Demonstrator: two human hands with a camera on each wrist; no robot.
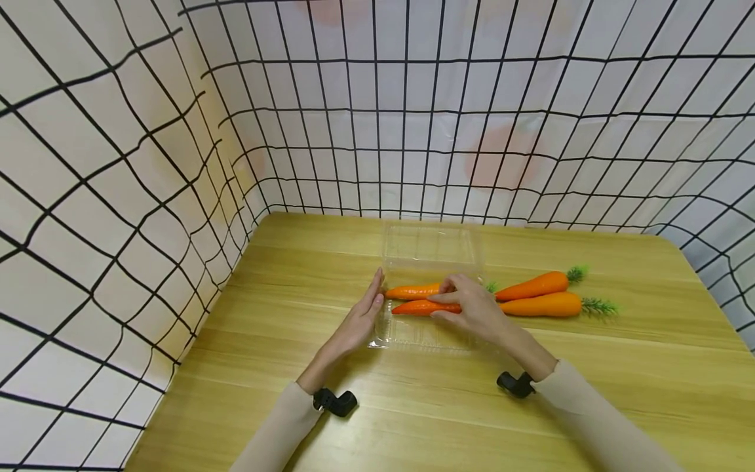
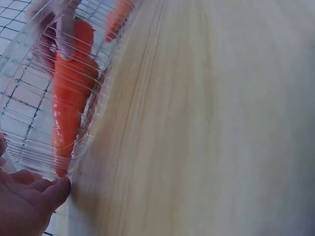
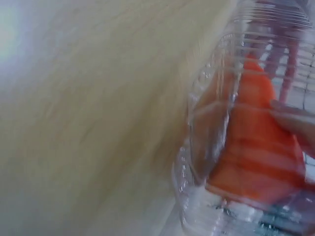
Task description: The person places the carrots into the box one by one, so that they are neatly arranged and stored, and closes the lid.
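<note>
A clear plastic clamshell box [image 1: 421, 337] lies unfolded on the table, its lid [image 1: 430, 244] laid back on the far side. Inside its base are two orange carrots, a rear carrot [image 1: 409, 292] and a front carrot [image 1: 413, 307], tips toward the left. My right hand [image 1: 476, 309] pinches the front carrot from above, hiding its thick end. Against the box's left end rests my left hand [image 1: 358, 321], fingers extended. Through the ribbed plastic wall, the left wrist view shows a carrot [image 2: 69, 108] under the right fingers.
Two more carrots, an upper carrot [image 1: 533, 286] and a lower carrot [image 1: 545, 305], lie right of the box, their green tops pointing right. The wooden table [image 1: 265, 367] is bordered by a black wire grid [image 1: 407, 111] at the back and sides.
</note>
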